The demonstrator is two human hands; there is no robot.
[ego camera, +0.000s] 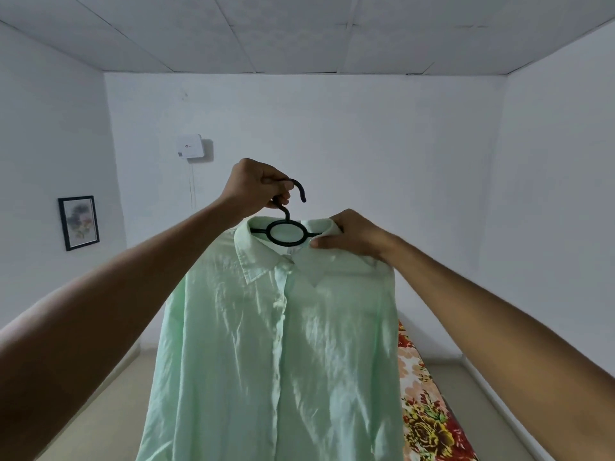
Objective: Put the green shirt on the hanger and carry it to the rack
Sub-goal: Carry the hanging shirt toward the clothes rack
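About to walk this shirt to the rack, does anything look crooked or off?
Nothing serious. The green shirt hangs on the black hanger, held by the left hand; the right hand pinches the collar. The fabric is wrinkled.

Both arms raised, left hand (pixel 258 188) fisted, right hand (pixel 349 237) pinching.

left hand (pixel 254 188) grips the black hanger (pixel 287 231) hook; right hand (pixel 351 235) pinches the green shirt (pixel 276 354) collar

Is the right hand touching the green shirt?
Touching. In the head view the right hand pinches the collar of the green shirt, thumb and fingers closed on the fabric beside the black hanger.
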